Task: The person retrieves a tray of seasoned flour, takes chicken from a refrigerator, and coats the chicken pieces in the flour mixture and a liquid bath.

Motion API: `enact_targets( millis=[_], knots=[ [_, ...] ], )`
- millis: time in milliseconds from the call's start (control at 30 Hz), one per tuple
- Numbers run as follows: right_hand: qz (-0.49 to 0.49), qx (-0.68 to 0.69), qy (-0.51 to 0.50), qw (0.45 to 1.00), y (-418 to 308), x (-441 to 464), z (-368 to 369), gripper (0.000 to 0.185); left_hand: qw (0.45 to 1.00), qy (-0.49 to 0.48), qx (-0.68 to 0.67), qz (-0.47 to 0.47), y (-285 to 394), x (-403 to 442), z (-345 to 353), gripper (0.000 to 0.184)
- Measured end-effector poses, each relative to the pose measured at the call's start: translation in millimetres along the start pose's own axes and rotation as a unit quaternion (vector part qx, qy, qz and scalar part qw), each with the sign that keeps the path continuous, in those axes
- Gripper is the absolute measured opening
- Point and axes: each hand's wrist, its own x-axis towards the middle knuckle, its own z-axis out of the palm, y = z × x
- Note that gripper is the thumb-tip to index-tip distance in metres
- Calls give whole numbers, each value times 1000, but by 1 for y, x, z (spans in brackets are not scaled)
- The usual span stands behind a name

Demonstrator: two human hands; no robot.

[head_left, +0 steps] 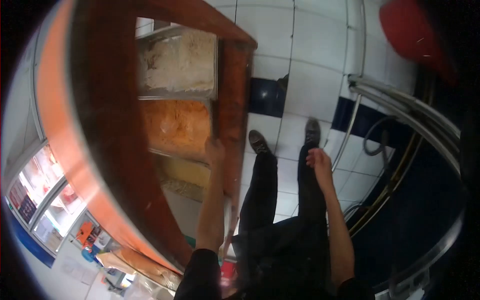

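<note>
Orange powdery tray, whitish tray, black shoes, white floor tiles with 2 navy patches

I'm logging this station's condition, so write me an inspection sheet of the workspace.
Surface: white floor tiles, some dark blue; a dark patch on one joint.
Job's things: orange contents and pale contents in neighbouring shelf containers; pale residue uneven.
Clutter: small items lower left, too blurred to name.
Hands: left hand at the orange contents' container edge, grip unclear; right hand above the floor, nothing seen in it.
Cables: looped hose or cable, right.
Surroundings: orange frame left; red object upper right.
</note>
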Motion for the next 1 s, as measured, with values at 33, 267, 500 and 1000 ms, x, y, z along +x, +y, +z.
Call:
enact_targets(
  millis=[33,267,500,1000],
  knots=[
    [2,14,-3,1000,5,19,15,34,999,38,-7,6,-21,16,28,44],
    [-8,8,-160,987,43,109,163,34,987,-125,-38,-90,14,10,15,52],
    [45,-203,-166,964,44,97,187,63,932,-250,-262,-17,63,-81,29,47],
    [-47,-161,121,978,52,53,-25,48,980,-37,-154,-123,-64,73,17,71]
  ],
)
